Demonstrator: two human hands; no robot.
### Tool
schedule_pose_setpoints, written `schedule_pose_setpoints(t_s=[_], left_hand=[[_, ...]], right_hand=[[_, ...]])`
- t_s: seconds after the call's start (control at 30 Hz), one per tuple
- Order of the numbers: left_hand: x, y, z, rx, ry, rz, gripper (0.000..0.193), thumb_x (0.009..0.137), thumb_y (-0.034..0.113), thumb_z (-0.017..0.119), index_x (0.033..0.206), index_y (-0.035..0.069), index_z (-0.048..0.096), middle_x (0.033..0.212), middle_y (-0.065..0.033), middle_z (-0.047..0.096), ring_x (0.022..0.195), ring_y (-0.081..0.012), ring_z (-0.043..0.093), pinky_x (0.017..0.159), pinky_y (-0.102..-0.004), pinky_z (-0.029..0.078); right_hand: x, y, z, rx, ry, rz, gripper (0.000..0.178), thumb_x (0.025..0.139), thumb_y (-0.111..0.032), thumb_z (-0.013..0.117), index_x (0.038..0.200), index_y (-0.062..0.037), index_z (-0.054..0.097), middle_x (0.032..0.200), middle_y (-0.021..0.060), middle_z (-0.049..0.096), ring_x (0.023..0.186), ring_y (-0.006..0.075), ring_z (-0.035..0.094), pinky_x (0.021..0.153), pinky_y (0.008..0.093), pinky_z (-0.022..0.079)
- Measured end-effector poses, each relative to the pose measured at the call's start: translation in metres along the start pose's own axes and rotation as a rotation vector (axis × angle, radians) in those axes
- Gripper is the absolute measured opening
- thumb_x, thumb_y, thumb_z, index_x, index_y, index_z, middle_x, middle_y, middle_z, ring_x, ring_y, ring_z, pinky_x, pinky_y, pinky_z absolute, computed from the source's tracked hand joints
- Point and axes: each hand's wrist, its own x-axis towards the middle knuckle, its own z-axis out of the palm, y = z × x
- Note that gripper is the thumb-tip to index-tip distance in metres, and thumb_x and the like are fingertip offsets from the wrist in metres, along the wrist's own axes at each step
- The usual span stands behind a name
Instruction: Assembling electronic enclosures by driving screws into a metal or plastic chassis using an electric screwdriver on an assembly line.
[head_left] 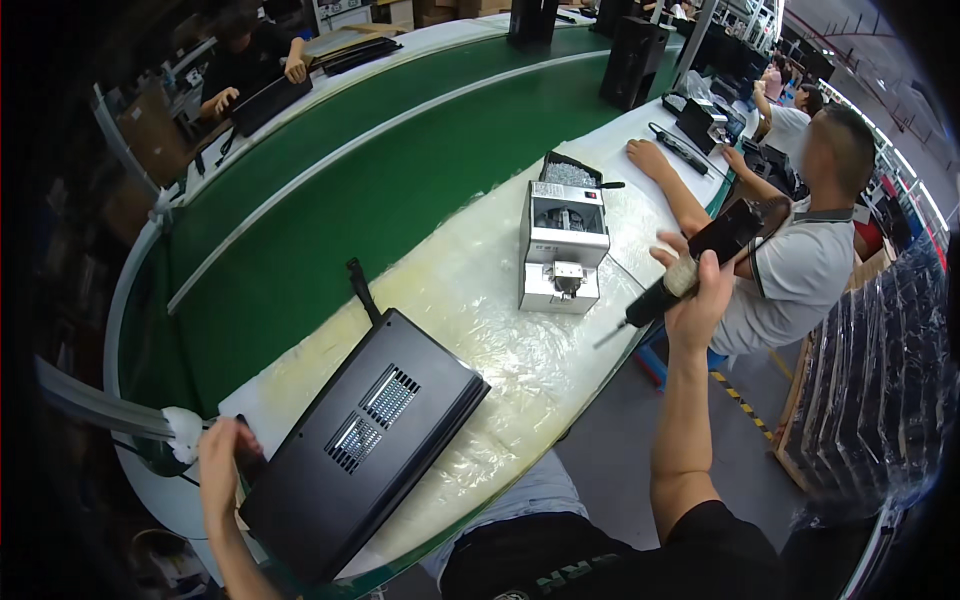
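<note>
A flat black casing (415, 345) with two slotted vents lies on the plastic-covered bench, tilted across my front. A dark strap-like piece (362, 290) sticks out from its far edge. My left hand (225, 455) is at the casing's left end, fingers closed around a small dark part that I cannot make out. My right hand (695, 300) grips a black electric screwdriver (655, 302), raised over the bench's right edge, with its bit pointing down and left. Between the two stands a silver screw feeder (564, 245), its screws too small to tell.
A clear-wrapped tray of small parts (572, 172) sits behind the feeder. A seated co-worker (815, 240) is close on my right, one arm on the bench. Beyond the green conveyor (420, 130) another person handles a black panel (270, 105). A metal frame post (110, 400) stands at left.
</note>
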Motion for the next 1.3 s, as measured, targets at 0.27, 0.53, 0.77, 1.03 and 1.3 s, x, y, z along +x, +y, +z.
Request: schedule_pose_setpoints(t_s=[0.27,0.53,0.77,1.03,1.3], left_hand=[[0.048,0.109,0.163,0.676,-0.113,0.588,0.047,0.091,0.031,0.056,0.122,-0.005,0.053,0.107,-0.0252,0.063,0.099,-0.0406,0.061,0.086,-0.0440,0.048],[0.061,0.113,0.187,0.674,-0.100,0.452,0.051,0.089,0.036,0.059,0.118,-0.006,0.056,0.107,-0.0275,0.063,0.095,-0.0409,0.063,0.085,-0.0429,0.050],[0.064,0.109,0.183,0.662,-0.056,0.408,0.051,0.085,0.042,0.065,0.105,-0.005,0.063,0.084,-0.0242,0.067,0.074,-0.0401,0.066,0.070,-0.0450,0.053],[0.065,0.107,0.179,0.639,-0.022,0.444,0.047,0.083,0.046,0.066,0.089,-0.001,0.063,0.074,-0.0207,0.067,0.066,-0.0388,0.065,0.062,-0.0451,0.053],[0.068,0.108,0.178,0.646,-0.049,0.456,0.045,0.083,0.043,0.067,0.088,-0.001,0.063,0.070,-0.0202,0.065,0.063,-0.0376,0.065,0.059,-0.0439,0.053]], right_hand=[[0.018,0.049,0.043,-0.224,-0.102,-0.192,0.045,0.084,0.006,0.062,0.113,-0.0053,0.029,0.094,0.0124,0.059,0.065,0.0115,0.059,0.059,0.0226,0.051],[-0.004,0.094,0.057,-0.323,-0.207,-0.180,0.053,0.091,0.000,0.055,0.134,-0.0030,0.024,0.104,0.0149,0.060,0.067,0.0116,0.058,0.059,0.0232,0.049],[-0.018,0.010,0.176,-0.082,-0.307,-0.320,0.035,0.094,-0.011,0.051,0.123,0.0024,0.036,0.101,0.0194,0.062,0.055,0.0150,0.058,0.048,0.0232,0.046],[-0.035,0.000,0.264,0.158,-0.527,-0.389,0.036,0.095,-0.019,0.053,0.119,0.0020,0.037,0.099,0.0198,0.064,0.054,0.0166,0.058,0.050,0.0258,0.048],[-0.038,0.005,0.274,0.170,-0.544,-0.308,0.033,0.095,-0.016,0.053,0.118,0.0014,0.036,0.098,0.0191,0.063,0.054,0.0158,0.058,0.051,0.0254,0.049]])
